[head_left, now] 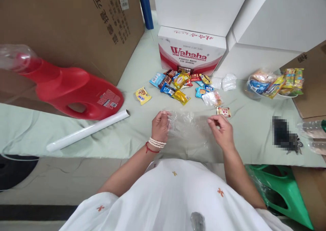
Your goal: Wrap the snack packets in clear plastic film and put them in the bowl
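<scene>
Between my hands a clear plastic bag (187,124) is stretched out above the near part of the table. My left hand (160,126), with white beads and a red string at the wrist, pinches the bag's left side. On the other side, my right hand (221,129) has thumb and forefinger closed at the bag's right edge. Just beyond lies a pile of small wrapped snacks (180,80) in brown, blue, yellow and red. A yellow snack packet (143,95) sits apart to the left, and a small red-and-cream packet (223,111) lies close behind my right hand.
On the left are a red jug (76,88), a white roll (88,130) and a big cardboard box (63,27). A Wahaha carton (191,51) stands behind the snacks. To the right are a bowl (289,95) with snack packets and clear bottles (312,129). A green stool (285,193) stands below.
</scene>
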